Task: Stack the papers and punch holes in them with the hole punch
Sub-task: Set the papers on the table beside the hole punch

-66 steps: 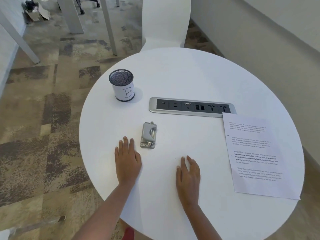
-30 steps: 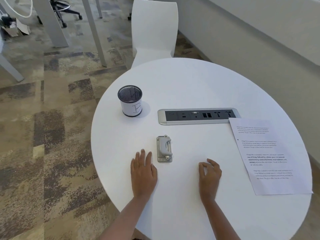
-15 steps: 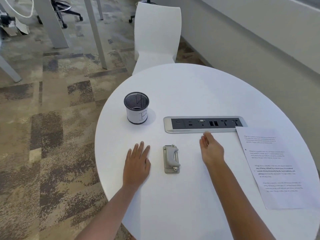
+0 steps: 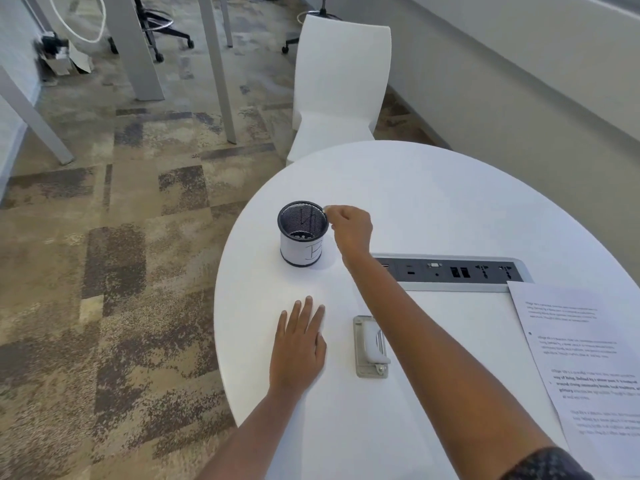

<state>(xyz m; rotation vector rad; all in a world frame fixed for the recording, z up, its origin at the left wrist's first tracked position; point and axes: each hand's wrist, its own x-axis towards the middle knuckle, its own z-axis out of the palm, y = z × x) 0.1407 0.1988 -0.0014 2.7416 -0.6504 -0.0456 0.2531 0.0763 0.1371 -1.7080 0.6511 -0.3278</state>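
Printed papers (image 4: 585, 362) lie at the right side of the round white table (image 4: 433, 202). A grey metal hole punch (image 4: 370, 346) rests near the table's front, partly crossed by my right forearm. My left hand (image 4: 299, 344) lies flat on the table, fingers apart, just left of the punch. My right hand (image 4: 348, 228) reaches across to a black mesh cup (image 4: 302, 233) marked "B", its fingers pinched at the cup's right rim. Small items lie inside the cup.
A grey power and socket strip (image 4: 450, 271) is set into the table behind the punch. A white chair (image 4: 337, 84) stands at the far side. Patterned carpet, desk legs and office chairs fill the left.
My right hand has moved from the table in front of the socket strip up and left to the mesh cup's rim. The left hand has stayed flat. The view has shifted.
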